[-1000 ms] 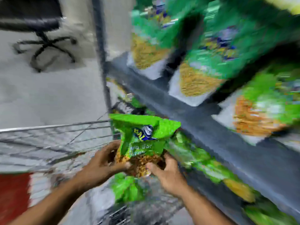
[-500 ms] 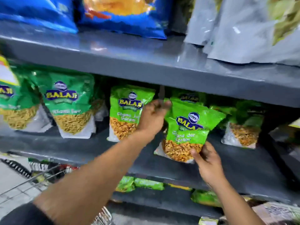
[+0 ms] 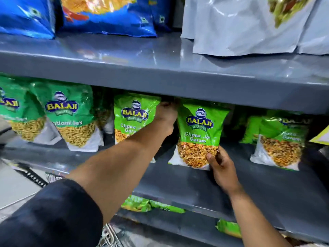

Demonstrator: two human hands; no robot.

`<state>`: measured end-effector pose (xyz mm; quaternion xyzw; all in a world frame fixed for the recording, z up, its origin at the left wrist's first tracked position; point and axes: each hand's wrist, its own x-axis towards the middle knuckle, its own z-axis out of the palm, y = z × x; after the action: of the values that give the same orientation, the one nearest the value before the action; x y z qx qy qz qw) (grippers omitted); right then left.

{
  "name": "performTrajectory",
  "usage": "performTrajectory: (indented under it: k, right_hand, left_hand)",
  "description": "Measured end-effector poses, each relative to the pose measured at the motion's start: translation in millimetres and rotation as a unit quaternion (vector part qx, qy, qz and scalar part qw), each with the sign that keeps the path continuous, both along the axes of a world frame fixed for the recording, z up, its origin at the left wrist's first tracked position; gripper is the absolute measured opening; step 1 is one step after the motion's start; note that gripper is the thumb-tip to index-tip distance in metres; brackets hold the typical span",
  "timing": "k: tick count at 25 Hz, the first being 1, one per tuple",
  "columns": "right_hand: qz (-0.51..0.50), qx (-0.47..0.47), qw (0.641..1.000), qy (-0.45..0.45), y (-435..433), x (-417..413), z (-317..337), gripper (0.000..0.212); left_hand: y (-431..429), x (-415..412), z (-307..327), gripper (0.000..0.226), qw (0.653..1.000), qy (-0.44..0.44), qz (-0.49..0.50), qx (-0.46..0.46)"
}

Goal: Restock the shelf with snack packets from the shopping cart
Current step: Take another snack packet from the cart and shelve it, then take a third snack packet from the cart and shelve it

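left hand (image 3: pixel 165 115): arm stretched toward 1 o'clock, fingers curled | right hand (image 3: pixel 222 168): reaching toward 11 o'clock, fingers clasped

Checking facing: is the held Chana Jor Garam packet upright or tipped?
Upright: the packet shows its logo on top, base on the shelf, both hands steadying.

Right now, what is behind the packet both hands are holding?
Behind the held packet, only dark shelf recess shows. The left hand grips its top corner, the right hand its bottom; any packets behind are covered.

Middle shelf (image 3: pixel 195 179) – four light-green packets (image 3: pixel 199 132), two dark-green packets (image 3: pixel 69 118).
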<state>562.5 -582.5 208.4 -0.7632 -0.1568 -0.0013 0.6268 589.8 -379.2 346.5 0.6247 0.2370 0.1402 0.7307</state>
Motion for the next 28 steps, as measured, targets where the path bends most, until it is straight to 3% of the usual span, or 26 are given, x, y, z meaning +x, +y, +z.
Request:
performTrajectory:
  k: [3, 5, 7, 9, 12, 15, 17, 19, 20, 22, 24, 25, 28]
  right_hand:
    - [0.006, -0.008, 1.000, -0.009, 6.2, 4.5, -0.5, 0.028]
    - [-0.031, 0.008, 0.999, -0.026, 6.0, 1.4, 0.1, 0.035]
    - [-0.124, 0.043, 0.989, -0.064, 0.2, -6.5, -5.8, 0.035]
    - [-0.142, 0.002, 0.986, -0.086, 22.4, -28.6, -10.3, 0.046]
    - [-0.012, -0.067, 0.977, -0.203, 97.7, -81.7, -15.1, 0.042]
    - [0.198, -0.088, 0.952, -0.217, 195.4, -145.9, -3.8, 0.035]
    - [0.355, -0.189, 0.908, -0.115, 263.3, -184.4, -19.7, 0.042]
    - [0.460, -0.368, 0.807, -0.041, 316.4, -211.4, -57.5, 0.061]
    - [0.490, -0.441, 0.752, 0.020, 336.7, -221.7, -83.6, 0.069]
    - [0.502, -0.523, 0.670, 0.159, 368.9, -239.7, -139.4, 0.066]
    - [0.479, -0.566, 0.636, 0.215, 376.1, -253.3, -176.4, 0.027]
    - [0.457, -0.580, 0.630, 0.238, 375.6, -258.5, -192.9, 0.018]
    - [0.417, -0.602, 0.610, 0.302, 376.1, -275.9, -215.3, 0.035]
  left_hand:
    - [-1.4, -3.4, 0.7, 0.012, 0.999, -0.024, -0.016, 0.029]
    - [-4.3, -24.0, -2.6, 0.016, 0.992, -0.052, -0.060, 0.102]
    - [-4.1, -69.1, -14.9, 0.019, 0.974, -0.066, -0.132, 0.169]
    - [28.2, -138.4, -43.0, 0.027, 0.970, -0.064, -0.143, 0.187]
    - [127.2, -257.7, -95.7, 0.020, 0.978, 0.019, -0.019, 0.208]
    - [230.3, -377.4, -149.6, 0.016, 0.949, 0.207, 0.114, 0.207]
    - [281.9, -435.5, -191.8, 0.022, 0.920, 0.333, 0.118, 0.170]
    - [307.3, -475.5, -242.5, 0.043, 0.861, 0.473, 0.027, 0.187]
    - [311.8, -490.9, -267.1, 0.052, 0.815, 0.531, -0.043, 0.227]
    - [313.7, -510.8, -317.8, 0.063, 0.756, 0.567, -0.146, 0.292]
    - [296.5, -510.8, -351.0, 0.072, 0.758, 0.543, -0.188, 0.309]
    - [287.9, -508.3, -366.1, 0.077, 0.764, 0.533, -0.185, 0.311]
    - [258.3, -498.3, -399.6, 0.088, 0.773, 0.521, -0.153, 0.328]
